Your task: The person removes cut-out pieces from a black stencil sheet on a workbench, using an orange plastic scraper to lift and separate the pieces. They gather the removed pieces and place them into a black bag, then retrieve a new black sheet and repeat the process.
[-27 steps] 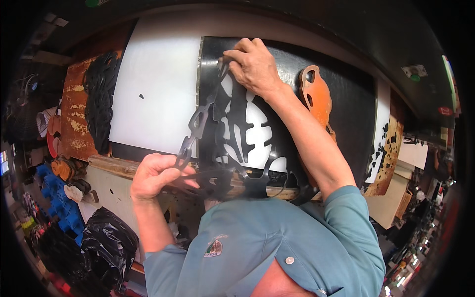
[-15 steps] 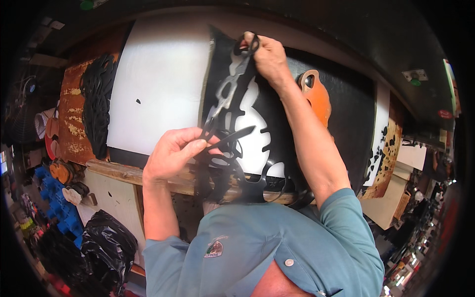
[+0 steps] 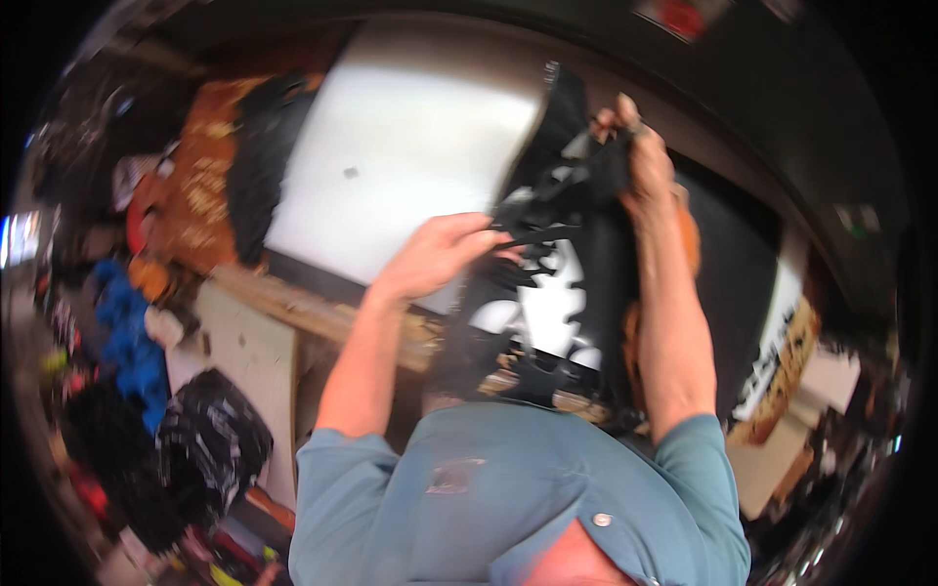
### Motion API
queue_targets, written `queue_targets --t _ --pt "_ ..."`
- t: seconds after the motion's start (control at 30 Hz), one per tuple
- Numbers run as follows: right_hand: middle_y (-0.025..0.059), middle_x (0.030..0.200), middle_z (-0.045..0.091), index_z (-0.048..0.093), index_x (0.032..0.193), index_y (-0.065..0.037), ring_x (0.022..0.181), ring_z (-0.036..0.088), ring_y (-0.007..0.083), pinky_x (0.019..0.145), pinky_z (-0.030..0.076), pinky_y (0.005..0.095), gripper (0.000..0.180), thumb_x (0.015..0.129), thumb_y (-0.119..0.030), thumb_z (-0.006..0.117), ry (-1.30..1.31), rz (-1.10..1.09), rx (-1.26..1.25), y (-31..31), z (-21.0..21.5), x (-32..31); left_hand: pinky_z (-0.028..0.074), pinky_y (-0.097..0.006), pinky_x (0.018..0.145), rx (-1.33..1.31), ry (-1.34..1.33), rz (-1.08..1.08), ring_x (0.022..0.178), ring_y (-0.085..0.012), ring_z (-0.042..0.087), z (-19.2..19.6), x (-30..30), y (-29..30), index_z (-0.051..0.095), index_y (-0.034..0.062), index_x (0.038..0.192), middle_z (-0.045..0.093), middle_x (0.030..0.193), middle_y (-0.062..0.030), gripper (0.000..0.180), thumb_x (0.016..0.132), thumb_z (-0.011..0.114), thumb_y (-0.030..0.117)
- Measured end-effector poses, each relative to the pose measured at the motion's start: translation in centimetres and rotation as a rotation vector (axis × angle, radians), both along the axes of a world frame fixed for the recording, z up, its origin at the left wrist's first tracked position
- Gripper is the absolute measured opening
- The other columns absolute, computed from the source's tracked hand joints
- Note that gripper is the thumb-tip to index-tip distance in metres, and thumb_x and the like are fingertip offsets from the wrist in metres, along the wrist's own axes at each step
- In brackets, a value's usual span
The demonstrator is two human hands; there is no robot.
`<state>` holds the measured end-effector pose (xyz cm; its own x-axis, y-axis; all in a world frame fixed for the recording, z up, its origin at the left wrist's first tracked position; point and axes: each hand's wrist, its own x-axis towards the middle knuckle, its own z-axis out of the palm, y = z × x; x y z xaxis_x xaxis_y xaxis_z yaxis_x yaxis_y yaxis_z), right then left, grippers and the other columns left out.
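Between my hands hangs a floppy black cut-out scrap (image 3: 576, 195), a web of strips and holes, blurred by motion. My left hand (image 3: 440, 256) pinches a narrow strip at its near left side. Farther off and higher, my right hand (image 3: 647, 161) is closed on the bunched far end. Beneath lies a black sheet (image 3: 738, 264) on the table, and white board (image 3: 552, 313) shows through the holes in the material. An orange plate-like tool (image 3: 690, 234) is mostly hidden behind my right forearm.
A large white board (image 3: 410, 127) covers the table's left part, with a small dark chip on it. Beyond its left edge lies a pile of black scraps (image 3: 264, 146). A wooden rail (image 3: 293, 308) runs along the front; a black plastic bag (image 3: 215, 430) sits low at left.
In the picture, both hands and the scrap have shifted right, partly because my view has turned. The stretched scrap has become more bunched near my right hand, which now covers more of the orange tool.
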<state>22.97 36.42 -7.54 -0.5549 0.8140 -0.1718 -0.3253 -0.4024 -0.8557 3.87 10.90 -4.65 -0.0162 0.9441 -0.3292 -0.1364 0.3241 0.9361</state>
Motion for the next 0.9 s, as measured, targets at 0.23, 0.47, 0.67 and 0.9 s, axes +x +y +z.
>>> queue_targets --t 0.23,0.47,0.67,0.9 --pt "0.0104 0.107 0.076 0.078 0.114 0.000 0.102 0.068 0.0200 0.092 0.052 0.0334 0.040 0.109 -0.037 0.061 -0.704 0.109 0.778 -5.3 2.4 -1.0 0.059 -0.032 0.096 0.166 0.225 0.186 0.108 -0.0184 0.073 2.0 -2.5 1.7 0.076 -0.0036 0.119 0.078 0.116 -0.0136 0.033 0.110 0.061 0.024" --pt "0.0125 0.109 0.077 0.077 0.115 0.002 0.101 0.069 0.0256 0.092 0.054 0.0347 0.027 0.109 -0.020 0.062 -0.674 0.011 0.781 -5.7 0.7 -1.8 0.039 -0.053 0.122 0.586 1.155 0.114 0.146 -0.0381 0.052 -2.6 -2.5 9.6 0.069 0.0005 0.134 0.065 0.148 -0.0157 0.034 0.104 0.060 0.014" --pt "0.0168 0.097 0.073 0.073 0.101 0.002 0.091 0.068 0.0320 0.079 0.055 0.0385 0.019 0.083 0.008 0.072 -0.246 -0.022 1.529 -11.0 4.8 -2.9 0.037 -0.056 0.123 0.643 1.369 0.179 0.150 -0.0350 0.049 -5.9 -1.4 10.5 0.069 0.0028 0.134 0.061 0.154 -0.0129 0.035 0.103 0.056 0.014" --pt "0.0148 0.090 0.073 0.073 0.108 0.002 0.080 0.071 0.0273 0.074 0.055 0.0356 0.016 0.097 -0.004 0.064 -0.451 -0.045 1.254 -13.3 5.7 -2.8 0.040 -0.038 0.119 0.408 0.678 0.162 0.147 -0.0274 0.053 -3.2 -4.1 9.9 0.066 0.0070 0.146 0.066 0.150 -0.0123 0.044 0.109 0.060 0.029"
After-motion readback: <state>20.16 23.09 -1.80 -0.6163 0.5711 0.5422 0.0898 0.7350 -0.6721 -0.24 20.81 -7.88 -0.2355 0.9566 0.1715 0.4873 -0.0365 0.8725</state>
